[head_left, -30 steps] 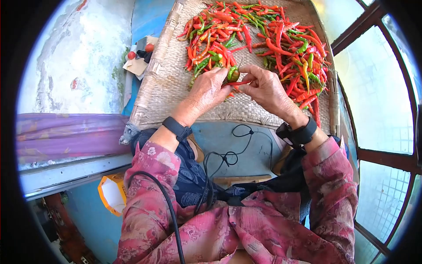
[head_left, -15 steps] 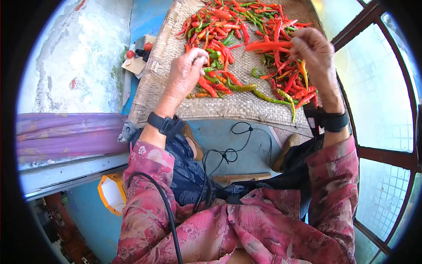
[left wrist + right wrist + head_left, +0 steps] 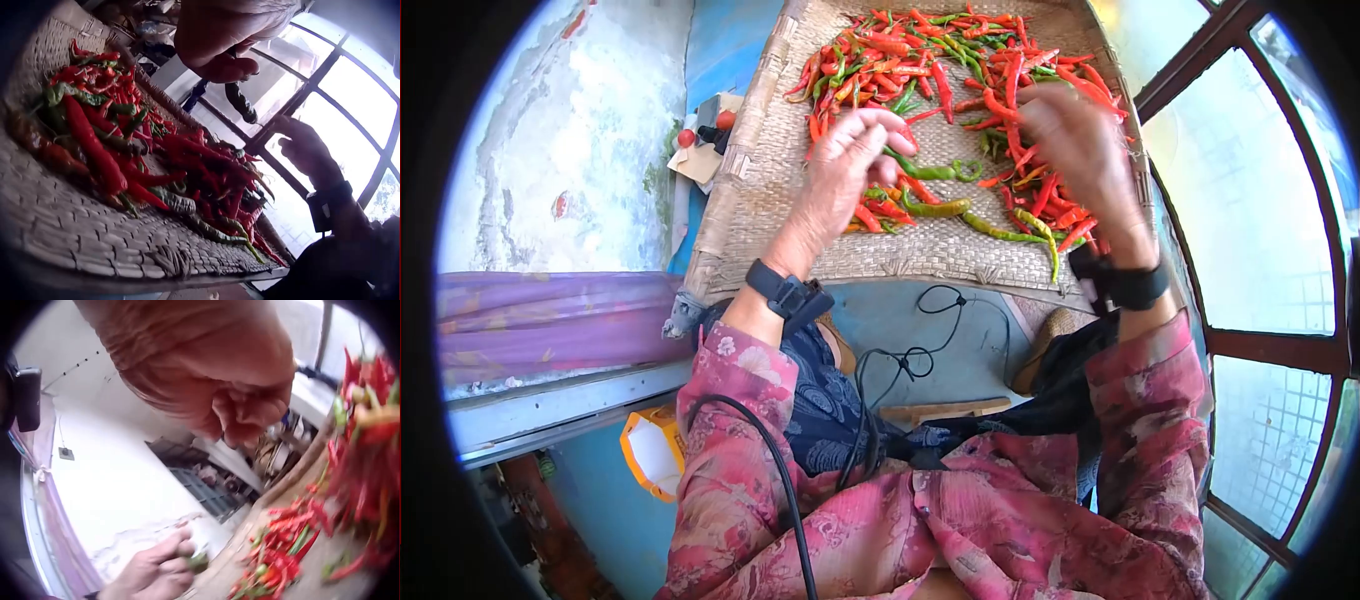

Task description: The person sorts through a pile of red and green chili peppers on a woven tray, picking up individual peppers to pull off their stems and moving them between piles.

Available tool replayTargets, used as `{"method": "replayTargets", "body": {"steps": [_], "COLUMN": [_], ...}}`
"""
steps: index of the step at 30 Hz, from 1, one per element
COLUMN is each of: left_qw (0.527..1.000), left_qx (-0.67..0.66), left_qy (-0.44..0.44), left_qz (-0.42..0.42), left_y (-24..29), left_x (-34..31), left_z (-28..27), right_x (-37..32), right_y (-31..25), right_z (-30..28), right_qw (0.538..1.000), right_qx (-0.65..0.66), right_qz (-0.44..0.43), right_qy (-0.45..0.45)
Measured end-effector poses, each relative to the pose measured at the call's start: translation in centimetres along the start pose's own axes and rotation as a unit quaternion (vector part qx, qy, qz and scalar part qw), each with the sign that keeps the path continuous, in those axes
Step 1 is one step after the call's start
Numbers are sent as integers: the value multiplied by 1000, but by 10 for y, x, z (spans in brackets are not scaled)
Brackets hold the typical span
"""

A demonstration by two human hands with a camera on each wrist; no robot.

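Note:
My left hand (image 3: 845, 165) is over the left part of a woven tray (image 3: 800, 262) and grips a green chili pepper (image 3: 940, 172); in the left wrist view the same pepper sticks out below the curled fingers (image 3: 228, 67). My right hand (image 3: 1085, 150), blurred in the head view, hovers over the right-hand chili heap (image 3: 1060, 205). From the left wrist, its fingers show loosely bent with no pepper between them. Mixed red and green chilies (image 3: 870, 60) lie in a left-hand heap as well. A few greenish chilies (image 3: 990, 228) trail across the tray between the heaps.
Framed window panes (image 3: 1260, 200) stand close on the right. A plastered wall (image 3: 560, 120) and a purple cloth (image 3: 560, 315) are at the left. Black cable (image 3: 920, 360) hangs between the knees. Small red round things (image 3: 687, 138) sit beside the tray's left edge.
Both hands were together over the tray, then parted. The right hand carried a red chili to the right and no longer shows it. A green chili now shows in the left hand.

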State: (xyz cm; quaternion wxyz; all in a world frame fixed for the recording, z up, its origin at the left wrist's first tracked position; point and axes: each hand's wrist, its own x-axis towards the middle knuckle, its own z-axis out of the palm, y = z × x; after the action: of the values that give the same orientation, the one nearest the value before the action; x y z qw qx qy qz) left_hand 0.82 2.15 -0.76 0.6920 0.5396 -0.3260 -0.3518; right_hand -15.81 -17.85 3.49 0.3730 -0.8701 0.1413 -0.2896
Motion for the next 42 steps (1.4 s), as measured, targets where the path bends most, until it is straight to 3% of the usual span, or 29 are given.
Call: {"method": "replayTargets", "body": {"steps": [2,4,6,8,9,10,11,12,13,14,16,17,21,23,27,29,33,36,38,39,41,42], "left_qw": [999,996,996,998,988,988,953,894,845,843,802,808,774,720,709,714,732,732,790,789,936,935], "left_qx": [-26,-66,-44,51,147,150,294,432,502,504,539,540,594,678,682,661,649,639,594,594,328,329], "left_qy": [-39,-60,-70,-6,-13,-14,-67,-119,-148,-150,-141,-142,-107,-99,-123,-156,-148,-134,-107,-108,-102,-105], "left_qz": [-23,-26,-43,-37,-40,-40,-8,24,111,108,215,186,194,111,135,169,148,196,112,111,81,79], "left_y": [-11,-22,-25,-19,-28,-35,-42,-45,-47,-54,-65,-69,-81,-82,-78,-82,-82,-83,-75,-71,-61,-49], "left_x": [1,1,0,-1,4,6,8,9,11,12,16,20,35,43,48,50,47,49,50,50,48,42], "left_z": [14,24,28,33,22,17,12,10,12,15,25,29,36,35,30,26,34,37,39,38,31,33], "right_x": [-18,-26,-28,-16,-7,1,9,14,19,23,22,22,15,11,-3,-7,-9,-9,-11,-13,-17,-18], "right_y": [1,-16,5,21,22,21,21,26,33,40,42,43,26,29,20,21,17,17,19,20,24,26], "right_z": [39,46,50,38,25,12,2,-10,-19,-26,-32,-33,-20,-7,19,28,25,25,25,27,38,42], "right_qw": [993,977,980,953,948,950,954,959,954,945,921,921,946,957,961,957,959,958,958,959,967,972], "right_qx": [-12,-87,-104,-245,-250,-267,-284,-259,-255,-274,-328,-328,-299,-266,-242,-241,-236,-242,-237,-230,-175,-125], "right_qz": [-102,-38,-77,-162,-197,-163,-92,-92,-94,-91,-66,-64,-64,-108,-126,-149,-141,-120,-115,-109,-136,-163], "right_qy": [-53,-190,-153,-81,-13,3,25,64,125,157,198,201,108,50,-50,-66,-75,-95,-111,-125,-122,-119]}}
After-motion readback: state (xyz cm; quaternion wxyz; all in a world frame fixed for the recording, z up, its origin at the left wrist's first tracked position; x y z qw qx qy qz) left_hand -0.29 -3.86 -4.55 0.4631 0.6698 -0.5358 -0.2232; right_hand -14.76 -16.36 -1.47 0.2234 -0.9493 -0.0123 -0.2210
